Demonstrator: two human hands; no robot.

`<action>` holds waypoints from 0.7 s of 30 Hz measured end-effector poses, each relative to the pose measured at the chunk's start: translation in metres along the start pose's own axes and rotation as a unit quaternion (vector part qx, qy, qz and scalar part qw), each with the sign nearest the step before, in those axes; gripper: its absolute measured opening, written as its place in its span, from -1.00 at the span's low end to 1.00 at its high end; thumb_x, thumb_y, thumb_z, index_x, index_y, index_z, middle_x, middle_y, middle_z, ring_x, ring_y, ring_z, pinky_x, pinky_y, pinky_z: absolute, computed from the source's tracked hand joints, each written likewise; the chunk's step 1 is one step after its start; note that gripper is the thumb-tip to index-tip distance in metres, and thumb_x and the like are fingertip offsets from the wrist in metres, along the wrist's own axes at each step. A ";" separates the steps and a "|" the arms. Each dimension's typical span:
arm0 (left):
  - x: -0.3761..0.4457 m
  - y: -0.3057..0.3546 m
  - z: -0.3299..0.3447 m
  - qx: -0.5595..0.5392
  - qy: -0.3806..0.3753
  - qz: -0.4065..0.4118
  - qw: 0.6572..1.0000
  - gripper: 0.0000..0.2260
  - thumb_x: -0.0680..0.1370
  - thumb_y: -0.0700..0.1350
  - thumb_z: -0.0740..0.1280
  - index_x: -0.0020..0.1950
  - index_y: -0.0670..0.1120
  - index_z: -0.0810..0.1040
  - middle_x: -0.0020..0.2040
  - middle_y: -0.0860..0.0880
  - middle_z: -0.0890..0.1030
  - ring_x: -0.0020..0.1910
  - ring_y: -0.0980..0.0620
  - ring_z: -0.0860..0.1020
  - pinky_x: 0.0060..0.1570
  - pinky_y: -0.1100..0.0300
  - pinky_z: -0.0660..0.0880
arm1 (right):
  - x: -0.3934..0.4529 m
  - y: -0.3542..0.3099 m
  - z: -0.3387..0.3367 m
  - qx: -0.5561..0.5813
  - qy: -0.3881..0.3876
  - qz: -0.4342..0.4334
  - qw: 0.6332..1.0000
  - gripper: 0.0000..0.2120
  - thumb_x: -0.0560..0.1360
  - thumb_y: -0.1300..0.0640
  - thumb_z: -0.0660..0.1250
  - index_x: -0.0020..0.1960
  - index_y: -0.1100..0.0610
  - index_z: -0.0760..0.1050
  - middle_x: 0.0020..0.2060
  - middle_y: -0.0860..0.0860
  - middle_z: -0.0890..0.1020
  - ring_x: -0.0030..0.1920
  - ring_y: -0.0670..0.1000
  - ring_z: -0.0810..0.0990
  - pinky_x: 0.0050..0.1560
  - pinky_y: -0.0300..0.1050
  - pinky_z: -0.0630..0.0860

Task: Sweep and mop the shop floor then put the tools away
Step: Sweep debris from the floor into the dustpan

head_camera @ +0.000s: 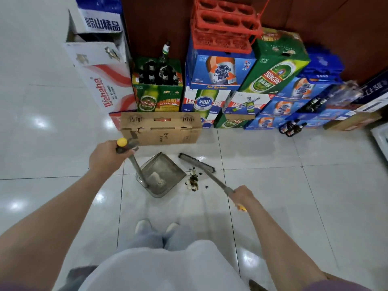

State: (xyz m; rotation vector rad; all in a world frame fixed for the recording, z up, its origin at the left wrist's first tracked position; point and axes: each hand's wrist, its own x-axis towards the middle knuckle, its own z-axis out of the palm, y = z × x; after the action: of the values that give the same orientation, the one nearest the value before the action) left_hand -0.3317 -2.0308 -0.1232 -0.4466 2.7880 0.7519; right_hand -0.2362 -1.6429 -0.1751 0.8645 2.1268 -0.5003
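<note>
Head view, looking down at a white tiled floor (273, 196); left hand (107, 157) at 10 o'clock, fingers wrapped round the yellow-capped top of the dustpan handle (137, 166); dustpan (162, 175) rests on the floor at centre, mouth facing 3 o'clock, some pale dust inside; right hand (243, 196) at 4 o'clock grasps the broom handle (216, 181), which slants up toward 11 o'clock; broom head (196, 162) on the floor just beyond the pan's mouth; small pile of dark debris (194, 180) lies between broom head and pan edge, just beside the pan; brown cardboard box (160, 128) at 12 o'clock; stacked beer cartons (220, 72) behind it along the wall; red crate (224, 24) on top; person's shoes (157, 226) at 6 o'clock.
</note>
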 end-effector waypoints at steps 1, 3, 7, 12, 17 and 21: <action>-0.002 0.000 0.001 0.001 0.002 -0.001 1.000 -0.72 0.42 0.16 0.43 -0.11 -0.05 0.61 -0.32 -0.04 0.53 -0.27 -0.10 0.50 -0.34 0.16 0.38 | 0.004 -0.001 -0.002 -0.005 0.001 -0.007 1.000 -0.64 0.55 -0.07 0.18 -0.11 0.24 0.44 -0.46 0.11 0.50 -0.60 0.03 0.43 -0.52 -0.25 0.33; -0.010 -0.001 0.005 0.002 0.004 -0.008 1.000 -0.73 0.42 0.15 0.43 -0.10 -0.05 0.62 -0.29 -0.06 0.57 -0.26 -0.11 0.52 -0.33 0.15 0.41 | 0.014 0.000 -0.006 -0.014 0.001 -0.017 1.000 -0.63 0.55 -0.09 0.17 -0.12 0.24 0.43 -0.47 0.11 0.50 -0.59 0.03 0.43 -0.52 -0.26 0.33; -0.026 0.006 0.015 -0.029 0.022 -0.037 0.999 -0.73 0.43 0.14 0.43 -0.11 -0.06 0.62 -0.27 -0.07 0.59 -0.23 -0.12 0.53 -0.31 0.15 0.42 | 0.032 0.001 -0.022 -0.049 -0.002 -0.041 0.998 -0.59 0.56 -0.12 0.13 -0.13 0.24 0.41 -0.48 0.13 0.50 -0.61 0.02 0.43 -0.55 -0.30 0.31; -0.055 0.027 0.033 -0.063 0.079 -0.119 0.988 -0.73 0.42 0.13 0.43 -0.20 -0.07 0.56 -0.28 -0.06 0.57 -0.19 -0.12 0.53 -0.29 0.14 0.39 | 0.059 0.004 -0.065 -0.121 -0.006 -0.097 0.988 -0.57 0.58 -0.12 0.08 -0.25 0.21 0.33 -0.44 0.09 0.47 -0.77 -0.06 0.38 -0.60 -0.29 0.25; -0.101 0.044 0.061 -0.094 0.125 -0.198 0.968 -0.72 0.41 0.17 0.42 -0.21 -0.04 0.56 -0.31 -0.04 0.55 -0.21 -0.12 0.52 -0.29 0.13 0.39 | 0.082 0.021 -0.096 -0.158 -0.016 -0.145 0.977 -0.58 0.59 -0.13 0.08 -0.07 0.24 0.38 -0.33 0.11 0.52 -0.56 0.00 0.44 -0.64 -0.32 0.24; -0.140 0.056 0.078 -0.091 0.152 -0.244 0.953 -0.72 0.44 0.15 0.40 -0.17 -0.07 0.57 -0.32 -0.04 0.54 -0.22 -0.13 0.50 -0.29 0.13 0.38 | 0.086 0.025 -0.109 -0.173 -0.028 -0.171 0.970 -0.61 0.59 -0.10 0.09 -0.05 0.25 0.39 -0.28 0.14 0.52 -0.53 0.03 0.44 -0.66 -0.35 0.23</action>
State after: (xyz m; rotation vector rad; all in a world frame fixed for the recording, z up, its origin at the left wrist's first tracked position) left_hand -0.2106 -1.9117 -0.1241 -1.3281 2.6876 0.8762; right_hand -0.3146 -1.5260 -0.1760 0.2856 2.2307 -0.3038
